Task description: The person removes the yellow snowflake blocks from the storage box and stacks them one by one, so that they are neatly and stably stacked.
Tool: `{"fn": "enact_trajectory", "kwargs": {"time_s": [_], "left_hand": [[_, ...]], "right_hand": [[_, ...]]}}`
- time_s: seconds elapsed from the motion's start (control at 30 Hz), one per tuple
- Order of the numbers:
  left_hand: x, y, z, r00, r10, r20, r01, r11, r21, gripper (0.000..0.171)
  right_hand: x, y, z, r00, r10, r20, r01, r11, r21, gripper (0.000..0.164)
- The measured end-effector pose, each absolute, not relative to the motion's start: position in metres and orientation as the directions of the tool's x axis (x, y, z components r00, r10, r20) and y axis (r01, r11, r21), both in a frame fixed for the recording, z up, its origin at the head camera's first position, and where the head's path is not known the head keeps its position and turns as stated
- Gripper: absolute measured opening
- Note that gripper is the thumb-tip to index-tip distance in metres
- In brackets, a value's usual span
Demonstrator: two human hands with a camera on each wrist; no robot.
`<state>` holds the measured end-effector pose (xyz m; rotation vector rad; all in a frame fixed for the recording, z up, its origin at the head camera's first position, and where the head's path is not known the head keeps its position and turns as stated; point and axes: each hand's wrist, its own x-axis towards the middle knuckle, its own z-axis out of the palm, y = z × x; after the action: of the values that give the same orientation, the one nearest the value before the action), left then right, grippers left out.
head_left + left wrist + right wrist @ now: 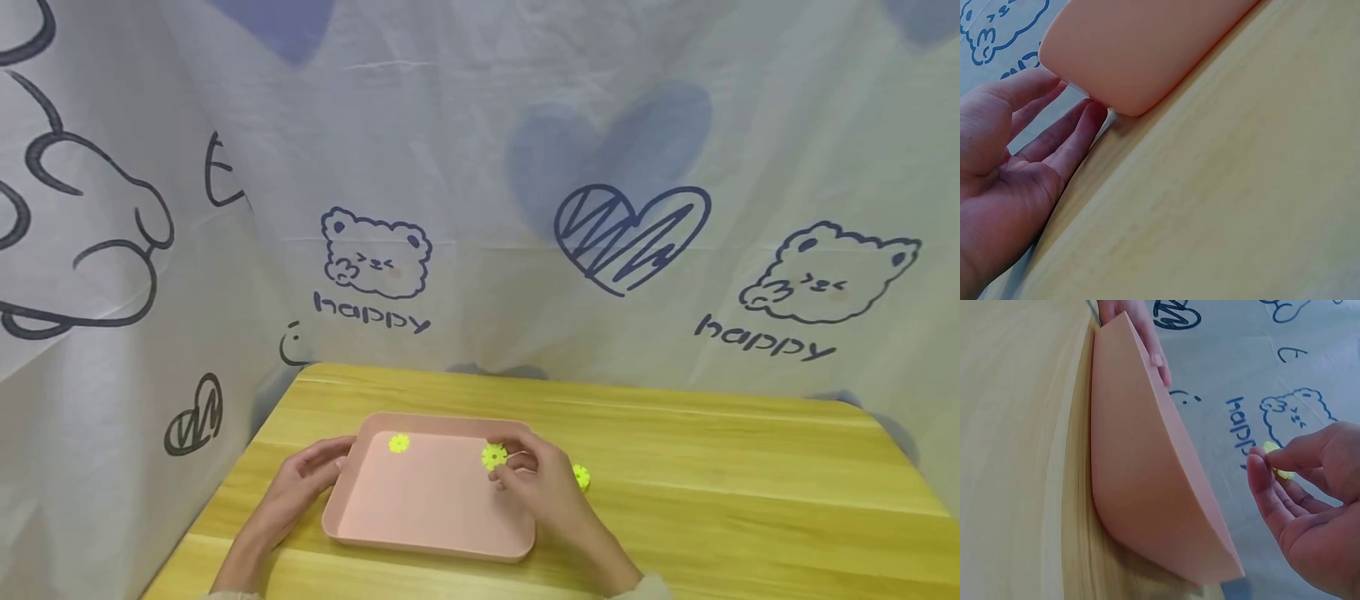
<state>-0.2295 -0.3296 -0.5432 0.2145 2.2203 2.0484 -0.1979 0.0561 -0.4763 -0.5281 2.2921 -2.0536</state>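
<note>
A shallow pink tray lies on the wooden table. At its left side is my left hand, its fingers and thumb reaching to the outside of the wall. In the left wrist view, the fingertips touch the tray's corner low down. Above the right part of the tray, my right hand pinches a yellow-green snowflake disc between thumb and finger. The right wrist view shows this disc partly covered by fingers. Another snowflake disc lies inside the tray, towards the far left.
More yellow-green disc pieces sit on the table just right of the tray, partly hidden behind my right hand; I cannot tell how many. A pale cloth with printed hearts and bears hangs behind the table and on the left.
</note>
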Motion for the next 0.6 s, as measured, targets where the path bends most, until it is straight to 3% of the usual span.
{"fn": "enact_trajectory", "kwargs": {"time_s": [0.6], "left_hand": [[-0.229,-0.328,-0.545,-0.980,0.196,0.014,0.027,0.064,0.998,0.048]], "right_hand": [[-0.189,0.095,-0.487,-0.968,-0.190,0.164,-0.191,0.133,-0.973,0.041]]}}
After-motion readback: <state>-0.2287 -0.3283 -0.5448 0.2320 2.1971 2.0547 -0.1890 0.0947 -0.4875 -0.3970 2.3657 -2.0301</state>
